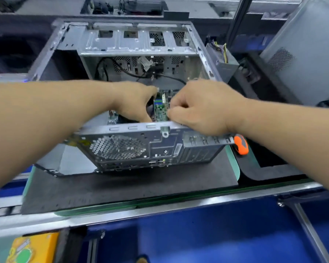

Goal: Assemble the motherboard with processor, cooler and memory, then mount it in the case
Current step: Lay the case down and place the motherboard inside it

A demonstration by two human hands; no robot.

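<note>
An open grey metal computer case (122, 147) lies on its side on a dark mat, its rear panel facing me. Inside it lies a green motherboard (160, 109), only a strip showing between my hands. My left hand (135, 101) reaches down into the case at the board's left, fingers curled round something dark that I cannot make out. My right hand (199, 109) is over the board's right side and the case's near rim, its fingers curled and pinching at the board's edge. Processor, cooler and memory are hidden by my hands.
An orange and grey screwdriver handle (240, 144) lies right of the case. A power supply with coloured wires (221, 59) and another grey case (302, 54) stand at the back right. Black cables hang inside the case. A yellow box (32, 249) sits at the bottom left.
</note>
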